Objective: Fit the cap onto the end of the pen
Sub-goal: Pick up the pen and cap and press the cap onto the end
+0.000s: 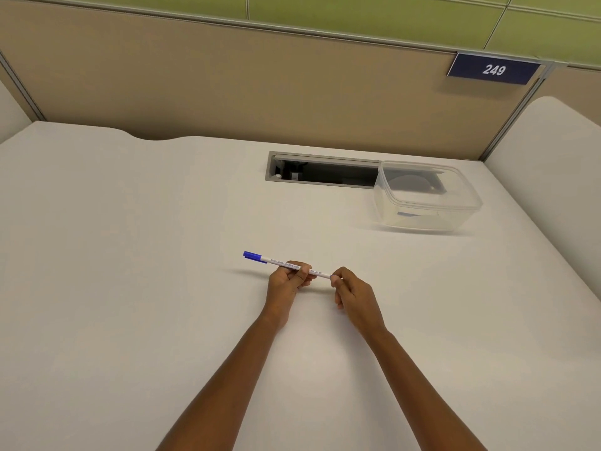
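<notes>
A white pen (282, 262) with printed text lies nearly level above the white desk, slanting down to the right. Its blue cap (253, 256) sits on the pen's left end. My left hand (287, 279) grips the barrel around its middle. My right hand (349, 289) pinches the pen's right end between thumb and fingertips; a small blue bit shows there, and the tip itself is hidden by the fingers.
A clear plastic container (426, 198) with a lid stands at the back right, partly over a grey cable slot (322, 170) in the desk (130, 255). Beige partition walls close the back, with a sign reading 249 (493, 70).
</notes>
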